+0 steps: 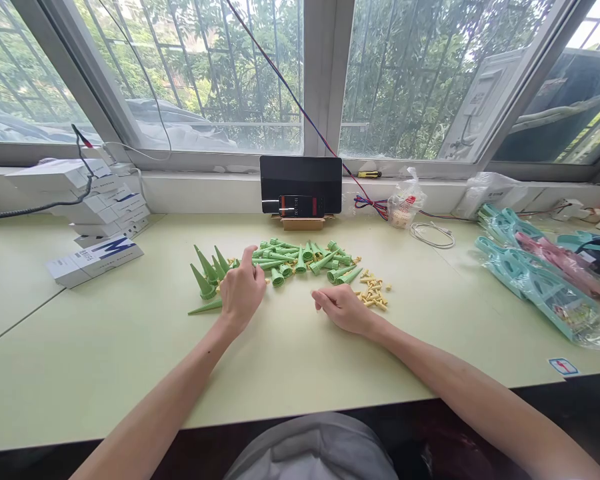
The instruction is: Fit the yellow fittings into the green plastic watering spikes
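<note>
My left hand (pixel 243 287) is over the left part of a pile of green plastic cone nozzles (pixel 300 257). Its index finger and thumb are apart, while the other fingers are mostly hidden beneath. Several green cones (pixel 207 270) stand upright just left of it. One cone (pixel 204 307) lies on its side, its wide end hidden beside my left hand. Resting on the table, my right hand (pixel 343 308) has its fingers curled in; whatever they hold, if anything, is out of sight. Small yellow plug-like pieces (pixel 374 291) lie heaped beside my right hand.
White boxes (pixel 100 200) are stacked at the left. A dark screen (pixel 301 177) and a phone (pixel 300 206) stand at the back on a cardboard support (pixel 303 224). A coiled white cable (pixel 433 235) and teal plastic items (pixel 537 283) lie to the right.
</note>
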The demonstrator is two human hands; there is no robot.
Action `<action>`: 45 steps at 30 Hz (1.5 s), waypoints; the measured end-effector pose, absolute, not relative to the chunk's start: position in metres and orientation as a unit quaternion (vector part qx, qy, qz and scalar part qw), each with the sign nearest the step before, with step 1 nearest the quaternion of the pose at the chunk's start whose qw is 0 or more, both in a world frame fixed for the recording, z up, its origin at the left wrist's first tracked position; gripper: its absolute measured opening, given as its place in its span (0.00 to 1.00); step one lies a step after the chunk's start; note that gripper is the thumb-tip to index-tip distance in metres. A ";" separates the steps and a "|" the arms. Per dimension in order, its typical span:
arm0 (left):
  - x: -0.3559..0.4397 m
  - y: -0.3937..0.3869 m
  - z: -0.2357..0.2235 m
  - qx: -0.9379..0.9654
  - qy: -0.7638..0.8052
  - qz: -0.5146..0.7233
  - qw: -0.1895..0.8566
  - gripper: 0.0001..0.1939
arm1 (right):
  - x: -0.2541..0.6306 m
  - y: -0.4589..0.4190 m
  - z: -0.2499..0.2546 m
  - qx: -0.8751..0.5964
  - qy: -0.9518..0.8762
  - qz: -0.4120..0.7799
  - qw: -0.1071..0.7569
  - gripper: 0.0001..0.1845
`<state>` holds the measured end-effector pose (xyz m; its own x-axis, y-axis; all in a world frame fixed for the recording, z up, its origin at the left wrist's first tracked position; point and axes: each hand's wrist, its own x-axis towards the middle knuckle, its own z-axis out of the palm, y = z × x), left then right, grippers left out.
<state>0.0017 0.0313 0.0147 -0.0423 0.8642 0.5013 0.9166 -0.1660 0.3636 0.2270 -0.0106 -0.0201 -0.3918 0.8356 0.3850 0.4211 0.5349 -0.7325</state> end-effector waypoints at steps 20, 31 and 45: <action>0.008 0.031 0.003 -0.734 -0.646 -0.209 0.025 0.19 | 0.227 -0.011 -0.019 -0.402 -0.795 0.266 0.368 0.29; 0.008 0.028 0.008 -0.735 -0.657 -0.165 0.029 0.15 | 0.226 -0.011 -0.018 -0.400 -0.798 0.268 0.363 0.31; 0.006 0.033 0.007 -0.718 -0.683 -0.119 0.058 0.18 | 0.227 -0.010 -0.020 -0.392 -0.800 0.276 0.361 0.28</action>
